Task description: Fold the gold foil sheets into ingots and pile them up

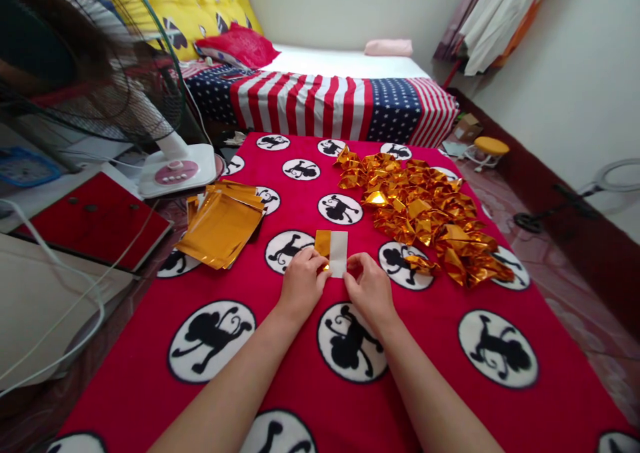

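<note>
A small folded sheet of gold foil paper (pixel 339 250) lies on the red cloth in front of me, its left strip gold and its right part pale grey. My left hand (pixel 303 280) grips its lower left edge, fingers and thumb closed together. At the lower right edge, my right hand (pixel 369 285) pinches the paper between thumb and fingers. To the left rests a stack of flat gold foil sheets (pixel 220 230). A large heap of folded gold foil pieces (pixel 417 203) spreads to the right, with one loose folded piece (pixel 421 264) nearest my right hand.
The red cloth (pixel 425 380) with monkey prints covers the table. A standing fan (pixel 177 166) is at the left, beside a red panel (pixel 95 216) and white cables. Behind the table is a bed (pixel 320 103); a yellow-topped stool (pixel 491 146) stands at the right.
</note>
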The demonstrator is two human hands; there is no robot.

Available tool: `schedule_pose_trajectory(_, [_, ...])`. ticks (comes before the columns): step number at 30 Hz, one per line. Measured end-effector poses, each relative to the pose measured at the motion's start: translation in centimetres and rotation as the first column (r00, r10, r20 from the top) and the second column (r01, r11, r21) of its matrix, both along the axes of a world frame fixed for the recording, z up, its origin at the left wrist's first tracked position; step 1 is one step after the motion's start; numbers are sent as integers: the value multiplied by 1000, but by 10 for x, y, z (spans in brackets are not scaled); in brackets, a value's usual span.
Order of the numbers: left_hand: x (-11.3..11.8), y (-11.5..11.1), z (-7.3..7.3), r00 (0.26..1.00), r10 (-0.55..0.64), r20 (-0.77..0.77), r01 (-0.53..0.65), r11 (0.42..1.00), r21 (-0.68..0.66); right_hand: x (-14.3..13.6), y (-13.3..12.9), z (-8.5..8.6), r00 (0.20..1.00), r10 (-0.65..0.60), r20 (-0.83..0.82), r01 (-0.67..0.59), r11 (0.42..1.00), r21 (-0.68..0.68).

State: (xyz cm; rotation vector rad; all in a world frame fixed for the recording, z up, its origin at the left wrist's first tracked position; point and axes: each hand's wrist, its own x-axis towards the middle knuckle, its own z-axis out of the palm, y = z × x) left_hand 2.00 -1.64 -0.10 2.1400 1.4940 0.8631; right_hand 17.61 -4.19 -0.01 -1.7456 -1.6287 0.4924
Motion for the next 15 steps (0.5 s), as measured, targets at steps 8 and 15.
schedule_pose_trajectory(8, [-9, 14, 4, 993, -98, 58, 102, 993, -60, 10, -1, -4, 987, 95, -128, -97, 995, -6])
schedule_pose_trajectory(15, [-22, 39, 3, 957, -259, 131, 271, 959, -86, 10, -6, 7, 996, 89, 17, -89, 996, 1])
